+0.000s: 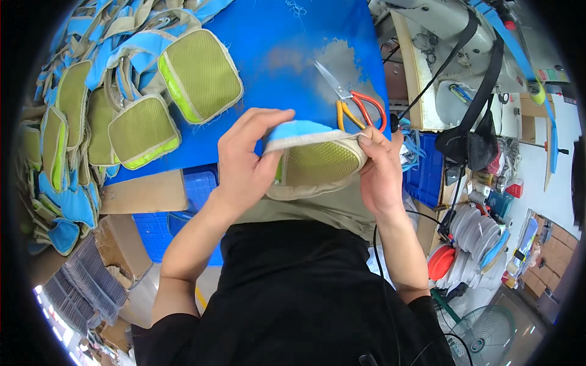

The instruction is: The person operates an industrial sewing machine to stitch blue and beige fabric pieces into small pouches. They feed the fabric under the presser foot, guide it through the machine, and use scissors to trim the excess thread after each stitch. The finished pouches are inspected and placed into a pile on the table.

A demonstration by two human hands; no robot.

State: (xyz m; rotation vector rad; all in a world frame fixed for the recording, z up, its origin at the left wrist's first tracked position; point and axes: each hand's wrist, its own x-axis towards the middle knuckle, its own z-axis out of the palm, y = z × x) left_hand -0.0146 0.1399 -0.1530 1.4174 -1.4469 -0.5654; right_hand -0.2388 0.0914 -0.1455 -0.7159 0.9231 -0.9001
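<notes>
Both hands hold a sewn fabric pouch (320, 163) in front of my lap, at the near edge of the blue table. It has an olive mesh panel, beige binding and a light blue part along its top. My left hand (244, 155) grips its left end, thumb on the near face and fingers behind. At the right corner, my right hand (383, 165) pinches the binding between thumb and fingers. Just beyond the right hand lie scissors (354, 100) with one red and one yellow handle, blades apart and pointing away.
Many similar mesh pouches (201, 76) with blue and beige straps pile up on the left of the blue table (268, 55). A sewing machine (439, 24) stands at right. Cardboard (143, 194) and a blue crate (152, 235) sit at lower left. A fan (485, 335) is at lower right.
</notes>
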